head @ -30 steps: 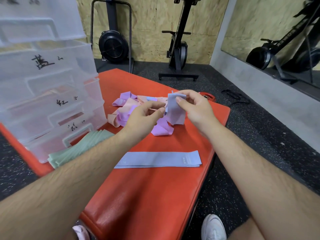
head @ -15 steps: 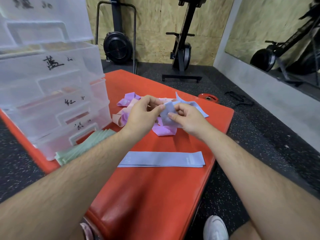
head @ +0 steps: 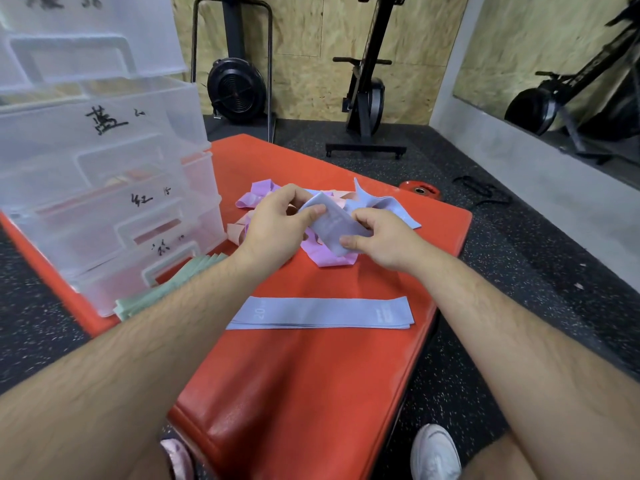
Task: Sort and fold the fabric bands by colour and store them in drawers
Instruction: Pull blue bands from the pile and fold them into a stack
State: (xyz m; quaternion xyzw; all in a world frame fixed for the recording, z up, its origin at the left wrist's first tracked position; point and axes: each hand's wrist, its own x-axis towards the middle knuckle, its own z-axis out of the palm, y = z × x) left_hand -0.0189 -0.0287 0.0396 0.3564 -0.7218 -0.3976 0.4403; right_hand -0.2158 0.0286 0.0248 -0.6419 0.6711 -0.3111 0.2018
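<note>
Gym room, red bench [head: 311, 393]. Left hand [head: 273, 230] and right hand [head: 384, 240] both pinch blue band [head: 332, 226] mid-bench. Band now lower and flatter than second ago, tail toward 1 o'clock. Folding probably starting. Flat blue band [head: 322, 313] at 6 o'clock, drawers [head: 104, 202] at 9 o'clock.

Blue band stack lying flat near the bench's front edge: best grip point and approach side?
Blue band stack: probably pinch its right short end top and bottom, coming in from the right. It lies flat on the red bench with its layers slightly fanned along the near edge, and that end sits close to the bench's side.
</note>
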